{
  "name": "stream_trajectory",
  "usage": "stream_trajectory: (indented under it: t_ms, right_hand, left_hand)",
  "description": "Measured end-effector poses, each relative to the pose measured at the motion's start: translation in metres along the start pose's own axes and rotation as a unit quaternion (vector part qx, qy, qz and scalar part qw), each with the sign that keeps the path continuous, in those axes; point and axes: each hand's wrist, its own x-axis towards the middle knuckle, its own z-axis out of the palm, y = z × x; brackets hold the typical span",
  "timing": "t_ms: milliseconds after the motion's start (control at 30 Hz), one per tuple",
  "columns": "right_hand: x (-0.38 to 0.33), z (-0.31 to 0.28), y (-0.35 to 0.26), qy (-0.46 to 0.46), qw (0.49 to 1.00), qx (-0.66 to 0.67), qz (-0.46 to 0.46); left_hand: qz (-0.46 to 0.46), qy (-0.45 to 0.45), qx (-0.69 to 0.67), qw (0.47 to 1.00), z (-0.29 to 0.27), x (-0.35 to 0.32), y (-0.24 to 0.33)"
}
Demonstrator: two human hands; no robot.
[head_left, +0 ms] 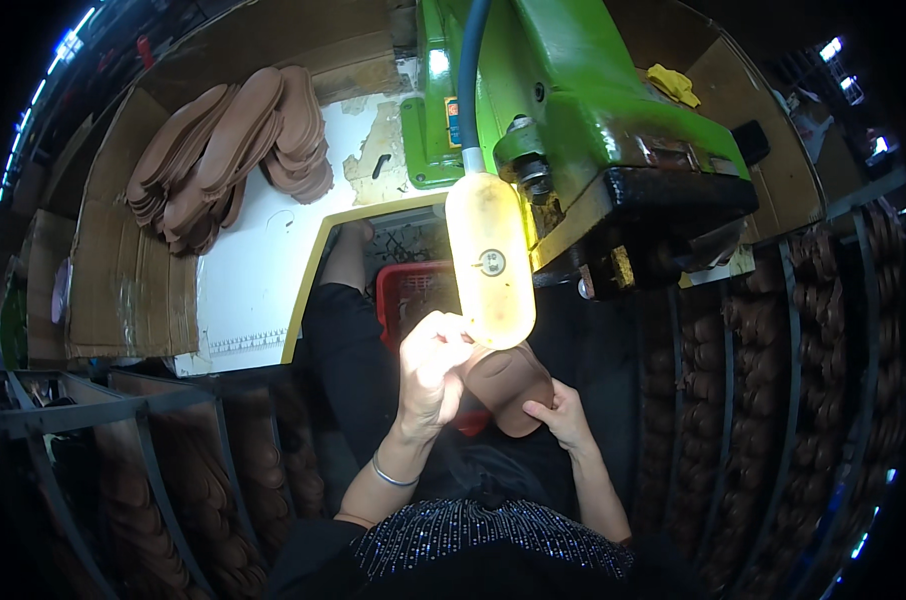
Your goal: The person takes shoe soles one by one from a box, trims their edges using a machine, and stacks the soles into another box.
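Observation:
A brown shoe sole [511,385] is tilted up in front of my body, its far end hidden behind the lit yellow lamp [491,255]. My right hand [567,415] grips the sole's near right edge, thumb on top. At the sole's far left edge, my left hand [435,368] is closed in a pinch right beside the lamp's lower end. Glare washes out those fingertips. A silver bangle circles my left wrist.
A green machine [613,110] with a dark head stands beyond the lamp. Brown soles [223,150] lie piled on the white table [253,270] at left, beside cardboard walls [133,250]. A red basket [388,300] sits below. Racks of soles [758,370] flank both sides.

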Motion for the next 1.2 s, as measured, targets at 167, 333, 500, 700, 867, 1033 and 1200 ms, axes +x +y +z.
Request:
stream_trajectory:
  t_ms: [167,333,500,700,867,1033,1200]
  right_hand:
    - [0.010,0.008,0.000,-0.037,0.999,-0.025,0.007]
    - [0.038,0.011,0.006,0.050,0.989,-0.115,-0.075]
    - [0.081,0.009,0.026,0.091,0.941,-0.292,-0.146]
    - [0.076,0.017,0.030,0.026,0.949,-0.303,-0.082]
    - [0.064,0.024,0.048,0.002,0.957,-0.284,-0.053]
    - [0.055,0.020,0.041,-0.007,0.972,-0.233,-0.010]
    - [0.058,0.040,-0.003,-0.125,0.980,0.129,0.090]
  left_hand:
    - [0.023,0.002,0.004,1.000,-0.005,0.000,0.014]
    - [0.265,0.160,0.130,0.942,-0.047,0.048,0.043]
    - [0.375,0.357,0.381,0.766,-0.120,0.152,0.114]
    - [0.367,0.393,0.616,0.576,-0.070,0.224,0.132]
    - [0.380,0.330,0.669,0.547,-0.093,0.247,0.179]
    - [0.377,0.180,0.342,0.842,-0.071,0.117,0.211]
    - [0.295,0.004,0.597,0.746,-0.067,-0.049,0.182]
